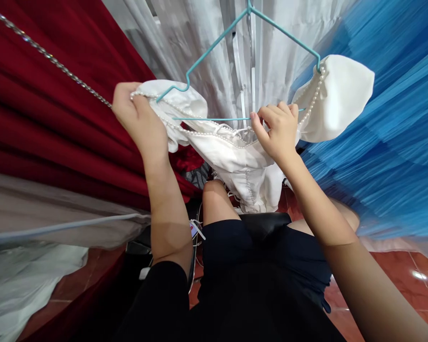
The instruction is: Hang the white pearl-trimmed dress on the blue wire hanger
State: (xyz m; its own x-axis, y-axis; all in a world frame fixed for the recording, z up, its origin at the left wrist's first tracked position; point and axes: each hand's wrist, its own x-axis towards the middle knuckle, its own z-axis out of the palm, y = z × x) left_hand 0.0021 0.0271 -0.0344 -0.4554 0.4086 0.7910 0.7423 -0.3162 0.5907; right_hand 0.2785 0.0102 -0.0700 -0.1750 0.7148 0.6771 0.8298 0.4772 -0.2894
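Holds up a white dress (231, 156) in front, far side of the knees, with the bodice hanging down between them. Clamps the grip of the left hand (139, 114) on the pearl-edged cloth at the dress's left shoulder, near the left end of a teal hanger (217, 43). Closes the grip of the right hand (276, 128) on the hanger's bottom bar, just above the neckline. Cannot tell of any cloth caught under those fingers. Shows the right sleeve (345, 97) hung by a pearl strap (319, 90) at the hanger's right corner. Has red cloth (57, 99) on the left, crossed by a glittering chain (50, 58), white drapes (288, 61) on the far side, blue netting (395, 118) on the right, and red floor tiles (392, 275) at near right.
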